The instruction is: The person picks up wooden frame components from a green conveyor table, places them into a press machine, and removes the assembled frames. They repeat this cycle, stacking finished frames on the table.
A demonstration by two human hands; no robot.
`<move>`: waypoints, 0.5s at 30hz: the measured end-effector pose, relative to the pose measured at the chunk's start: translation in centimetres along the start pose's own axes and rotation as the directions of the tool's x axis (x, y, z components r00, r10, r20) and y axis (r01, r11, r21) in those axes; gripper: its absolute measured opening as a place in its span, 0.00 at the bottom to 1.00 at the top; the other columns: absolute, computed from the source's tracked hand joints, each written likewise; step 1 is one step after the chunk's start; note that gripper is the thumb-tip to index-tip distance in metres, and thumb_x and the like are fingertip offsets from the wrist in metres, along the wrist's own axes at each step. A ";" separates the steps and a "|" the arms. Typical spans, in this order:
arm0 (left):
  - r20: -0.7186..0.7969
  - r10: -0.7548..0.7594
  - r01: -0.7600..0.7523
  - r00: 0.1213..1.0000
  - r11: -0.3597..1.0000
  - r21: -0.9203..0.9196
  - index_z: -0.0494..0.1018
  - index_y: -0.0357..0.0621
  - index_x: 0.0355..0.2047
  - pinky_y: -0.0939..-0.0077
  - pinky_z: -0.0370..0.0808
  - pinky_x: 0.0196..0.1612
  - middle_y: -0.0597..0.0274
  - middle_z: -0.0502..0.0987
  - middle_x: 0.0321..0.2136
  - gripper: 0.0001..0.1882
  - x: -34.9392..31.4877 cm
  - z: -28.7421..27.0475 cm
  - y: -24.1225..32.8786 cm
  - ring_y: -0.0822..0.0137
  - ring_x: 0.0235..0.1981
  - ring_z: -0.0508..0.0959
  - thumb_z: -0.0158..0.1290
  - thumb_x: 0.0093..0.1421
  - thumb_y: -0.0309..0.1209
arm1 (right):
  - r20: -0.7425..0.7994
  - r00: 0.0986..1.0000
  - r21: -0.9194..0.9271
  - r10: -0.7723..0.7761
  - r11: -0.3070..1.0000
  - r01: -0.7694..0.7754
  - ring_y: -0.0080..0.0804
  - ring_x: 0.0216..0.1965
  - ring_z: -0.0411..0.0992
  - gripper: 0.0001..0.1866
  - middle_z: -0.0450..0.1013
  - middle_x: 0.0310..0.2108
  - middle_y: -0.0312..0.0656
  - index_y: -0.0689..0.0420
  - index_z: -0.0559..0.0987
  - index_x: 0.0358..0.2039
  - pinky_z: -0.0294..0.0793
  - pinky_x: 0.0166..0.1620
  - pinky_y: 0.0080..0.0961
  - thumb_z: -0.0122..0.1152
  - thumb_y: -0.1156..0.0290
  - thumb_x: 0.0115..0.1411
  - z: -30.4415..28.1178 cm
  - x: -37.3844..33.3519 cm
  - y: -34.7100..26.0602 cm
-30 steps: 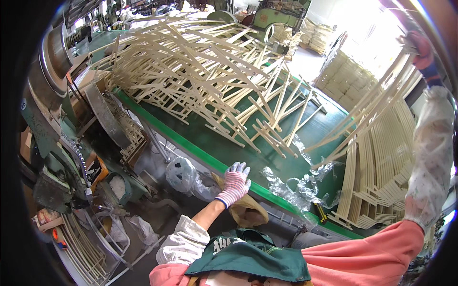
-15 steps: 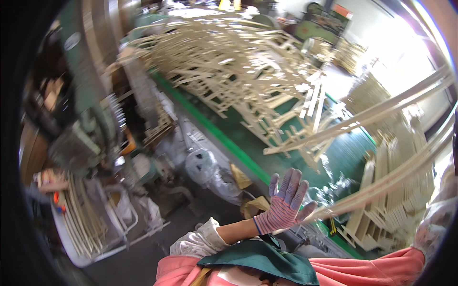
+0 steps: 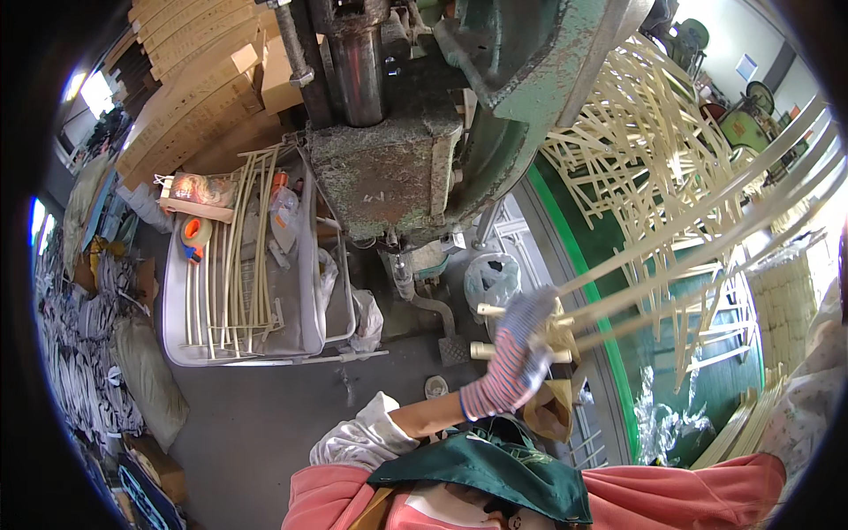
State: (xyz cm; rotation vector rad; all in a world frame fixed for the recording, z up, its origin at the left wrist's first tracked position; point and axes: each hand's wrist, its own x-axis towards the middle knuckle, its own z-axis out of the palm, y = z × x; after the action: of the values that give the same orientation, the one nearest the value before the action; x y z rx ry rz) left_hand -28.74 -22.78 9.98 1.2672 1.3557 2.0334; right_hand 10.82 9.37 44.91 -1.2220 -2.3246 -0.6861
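Observation:
My left hand (image 3: 514, 358), in a striped knit glove with grey fingers, is closed around several long pale wooden strips (image 3: 698, 221). Their short ends poke out on the hand's left side, and the long parts fan out blurred to the upper right. My right forearm, in a patterned sleeve cover (image 3: 808, 402), reaches to the right rim; the right hand itself lies outside the picture. Ahead of my left hand stands a worn green press (image 3: 380, 177) with a heavy metal block.
A green-edged table (image 3: 565, 231) on the right bears a heap of pale strips (image 3: 636, 132). At left stands a white tub (image 3: 177, 340) with strips, tape and a bag. Cardboard boxes (image 3: 190, 115) are stacked behind it. A foot pedal (image 3: 454, 351) sits below the press.
The view has swung left, bringing the press and boxes in. My left hand was open with fingers spread; now it grips the strips, which were beside it before.

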 end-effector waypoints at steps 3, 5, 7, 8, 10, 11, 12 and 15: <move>-0.223 -0.213 0.186 0.951 0.973 -0.134 0.63 0.38 0.54 0.69 0.59 0.58 0.52 0.68 0.50 0.21 0.4 -3.8 -1.0 0.60 0.53 0.66 0.41 0.65 0.37 | -0.022 0.993 0.066 -0.116 0.991 0.118 0.30 0.34 0.68 0.26 0.69 0.35 0.42 0.63 0.69 0.42 0.69 0.40 0.26 0.68 0.72 0.41 1.8 2.2 -5.8; -0.339 -0.141 0.206 0.930 0.965 0.162 0.64 0.37 0.53 0.72 0.59 0.57 0.53 0.69 0.48 0.20 0.1 -6.1 -1.5 0.62 0.52 0.67 0.40 0.66 0.37 | -0.031 0.978 0.141 -0.205 0.968 0.207 0.30 0.35 0.69 0.27 0.69 0.35 0.42 0.63 0.69 0.42 0.69 0.41 0.27 0.69 0.72 0.40 3.0 3.2 -10.9; -0.240 -0.058 0.127 0.969 0.951 0.281 0.65 0.38 0.52 0.68 0.60 0.57 0.51 0.68 0.50 0.19 -1.1 -6.9 -1.6 0.58 0.52 0.67 0.44 0.64 0.35 | -0.028 0.955 0.324 -0.297 0.901 0.289 0.30 0.35 0.69 0.29 0.69 0.36 0.43 0.64 0.69 0.43 0.69 0.41 0.27 0.70 0.73 0.39 4.7 3.2 -17.0; -0.170 -0.024 0.079 0.985 0.942 0.327 0.65 0.38 0.53 0.67 0.60 0.57 0.51 0.67 0.50 0.19 -1.8 -6.8 -1.4 0.57 0.53 0.66 0.45 0.63 0.34 | -0.014 0.950 0.480 -0.313 0.831 0.281 0.31 0.35 0.69 0.30 0.69 0.36 0.43 0.64 0.69 0.43 0.69 0.41 0.27 0.71 0.73 0.38 5.6 2.6 -20.3; -0.038 0.060 -0.039 0.997 0.912 0.409 0.63 0.39 0.54 0.63 0.59 0.58 0.50 0.64 0.54 0.23 -3.0 -5.7 -1.2 0.53 0.55 0.64 0.51 0.59 0.31 | 0.058 0.896 0.608 -0.441 0.727 0.319 0.31 0.36 0.69 0.31 0.70 0.36 0.43 0.64 0.69 0.44 0.69 0.41 0.27 0.72 0.73 0.37 8.0 0.7 -26.8; -0.010 0.046 -0.037 0.999 0.902 0.431 0.60 0.39 0.57 0.63 0.57 0.59 0.49 0.62 0.56 0.27 -3.4 -5.0 -1.2 0.51 0.56 0.62 0.53 0.58 0.31 | 0.153 0.865 0.702 -0.478 0.669 0.245 0.31 0.36 0.69 0.32 0.70 0.37 0.43 0.64 0.69 0.44 0.70 0.42 0.27 0.72 0.74 0.37 9.5 -0.7 -30.2; -0.044 0.052 -0.030 0.998 0.915 0.402 0.59 0.39 0.57 0.63 0.56 0.60 0.49 0.61 0.56 0.28 -3.4 -4.4 -1.3 0.52 0.57 0.61 0.53 0.58 0.31 | 0.211 0.814 0.811 -0.541 0.561 0.163 0.32 0.31 0.72 0.26 0.73 0.30 0.45 0.63 0.76 0.36 0.72 0.38 0.27 0.74 0.68 0.36 11.0 -2.2 -33.4; -0.193 -0.056 0.095 0.980 0.975 0.201 0.56 0.38 0.59 0.65 0.56 0.59 0.52 0.61 0.55 0.30 -2.2 -3.9 -2.1 0.60 0.57 0.61 0.53 0.58 0.30 | 0.391 0.618 0.875 -0.682 0.484 -0.019 0.30 0.22 0.74 0.20 0.73 0.18 0.45 0.61 0.80 0.29 0.73 0.28 0.25 0.73 0.62 0.39 14.4 -6.0 -41.1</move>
State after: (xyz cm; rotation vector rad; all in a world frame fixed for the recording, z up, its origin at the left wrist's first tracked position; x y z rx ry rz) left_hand -31.20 -25.47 6.59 1.1094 1.7161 2.0412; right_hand -22.61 -6.02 20.78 -0.4941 -2.9488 0.9972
